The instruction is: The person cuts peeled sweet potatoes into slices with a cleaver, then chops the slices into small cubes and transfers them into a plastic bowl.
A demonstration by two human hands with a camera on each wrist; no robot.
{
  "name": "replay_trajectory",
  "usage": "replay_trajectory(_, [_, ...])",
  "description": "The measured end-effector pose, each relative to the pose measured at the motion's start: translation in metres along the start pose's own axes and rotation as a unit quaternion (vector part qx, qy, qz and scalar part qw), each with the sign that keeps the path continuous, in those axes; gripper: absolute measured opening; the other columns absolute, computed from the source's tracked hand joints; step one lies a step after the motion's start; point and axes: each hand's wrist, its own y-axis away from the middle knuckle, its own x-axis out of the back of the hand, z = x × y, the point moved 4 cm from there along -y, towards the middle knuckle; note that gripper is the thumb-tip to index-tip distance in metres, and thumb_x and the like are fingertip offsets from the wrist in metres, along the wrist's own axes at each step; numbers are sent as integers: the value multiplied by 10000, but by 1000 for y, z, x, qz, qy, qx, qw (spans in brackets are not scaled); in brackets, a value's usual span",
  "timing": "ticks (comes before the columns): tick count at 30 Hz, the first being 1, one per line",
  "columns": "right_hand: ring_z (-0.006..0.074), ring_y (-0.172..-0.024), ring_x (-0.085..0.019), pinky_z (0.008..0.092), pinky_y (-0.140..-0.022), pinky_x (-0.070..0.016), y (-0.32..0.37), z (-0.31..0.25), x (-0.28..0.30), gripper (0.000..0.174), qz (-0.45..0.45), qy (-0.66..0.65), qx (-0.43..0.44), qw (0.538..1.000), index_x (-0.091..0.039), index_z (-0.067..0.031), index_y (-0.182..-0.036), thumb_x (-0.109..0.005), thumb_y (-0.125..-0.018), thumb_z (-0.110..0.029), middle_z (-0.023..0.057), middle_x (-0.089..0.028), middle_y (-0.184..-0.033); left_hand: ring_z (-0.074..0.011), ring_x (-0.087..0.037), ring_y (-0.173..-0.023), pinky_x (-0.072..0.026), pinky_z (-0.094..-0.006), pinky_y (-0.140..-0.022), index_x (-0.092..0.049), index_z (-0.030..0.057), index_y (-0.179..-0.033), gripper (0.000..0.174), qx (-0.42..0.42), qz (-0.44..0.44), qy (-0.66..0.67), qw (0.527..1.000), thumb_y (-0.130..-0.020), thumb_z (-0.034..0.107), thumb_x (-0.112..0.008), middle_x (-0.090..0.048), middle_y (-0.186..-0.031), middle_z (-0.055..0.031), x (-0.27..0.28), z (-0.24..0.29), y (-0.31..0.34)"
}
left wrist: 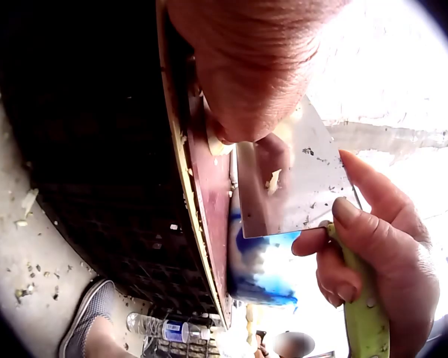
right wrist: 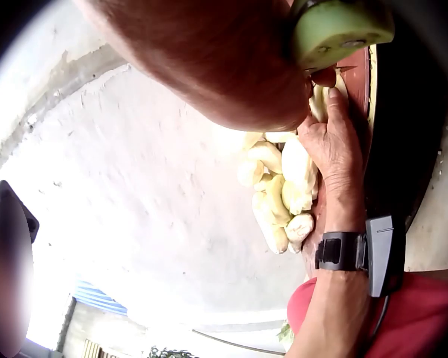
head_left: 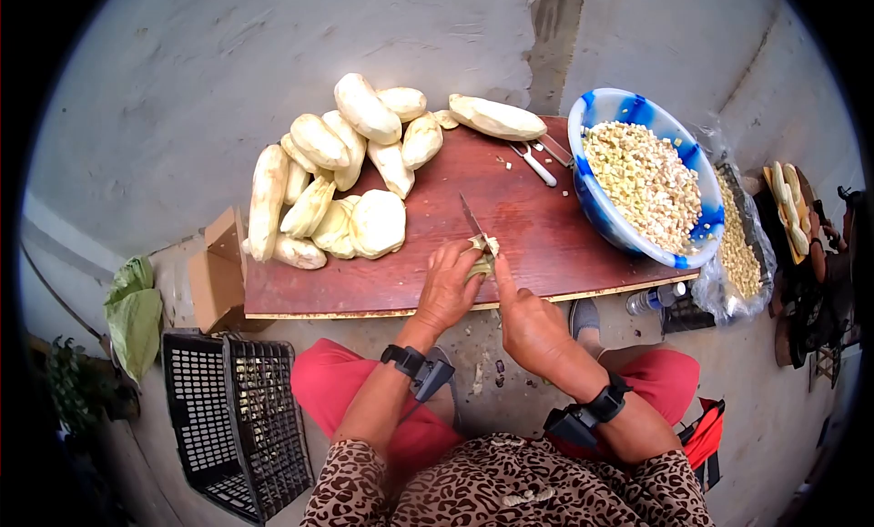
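Note:
My right hand [head_left: 533, 322] grips the green handle [left wrist: 362, 313] of a cleaver. In the left wrist view its broad blade [left wrist: 306, 186] stands close beside the fingers of my left hand [head_left: 446, 272], with a pale scrap stuck to the metal. Pale peeled vegetable pieces [head_left: 481, 267] lie under my left fingers near the table's front edge, and those fingers hold them against the tabletop. Left of my hands, thick pale slices [head_left: 378, 224] lean by a heap of whole peeled vegetables [head_left: 319, 142], long and rounded like eggplants.
A blue and white basin [head_left: 596, 195] full of small pale cubes stands at the table's [head_left: 528, 222] right end. A white-handled tool [head_left: 537, 167] lies nearby. Beyond the basin sits a plastic-lined container [head_left: 739, 240] of more cubes. Black crates [head_left: 241, 418] stand at the lower left.

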Motion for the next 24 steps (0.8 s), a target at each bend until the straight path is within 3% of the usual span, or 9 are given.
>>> replay_trajectory(6, [420, -766, -693, 489, -696, -564, -12, 0, -6, 834, -36, -3, -6, 999, -155, 93, -1517, -561, -797, -20, 291, -659, -874, -381, -498, -1193, -381, -470, -1027, -586, 16, -1180, 426, -1, -3, 11, 1000, -769, 49, -692, -550, -1241, -175, 0, -1, -1])
replay_trajectory(15, [450, -776, -679, 520, -715, -546, -21, 29, -36, 847, 27, -55, -3, 998, -111, 10, -1553, -545, -826, -32, 287, -665, -869, -393, -463, -1224, -360, -491, -1047, -555, 31, -1202, 450, 6, 3, -9, 1000, -776, 36, -699, -507, -1279, -176, -7, 2, 2])
replay_trajectory(21, [451, -734, -671, 528, -670, -540, -13, 26, -25, 810, 67, -57, 19, 996, -139, 41, -1538, -535, -835, -30, 289, -659, -835, -419, -447, -1239, -348, -493, -1078, -494, 18, -1288, 528, 27, -10, 1, 1000, -800, 52, -694, -479, -1317, -204, -6, -1, 4])
replay_trajectory(24, [453, -720, -667, 529, -659, -538, -6, 17, -9, 793, 73, -64, 22, 995, -161, 63, -1526, -537, -834, -27, 290, -656, -827, -442, -440, -1248, -350, -498, -1079, -450, 5, -1331, 567, 38, 29, 36, 998, -816, 55, -683, -463, -1332, -236, -4, -3, 5])
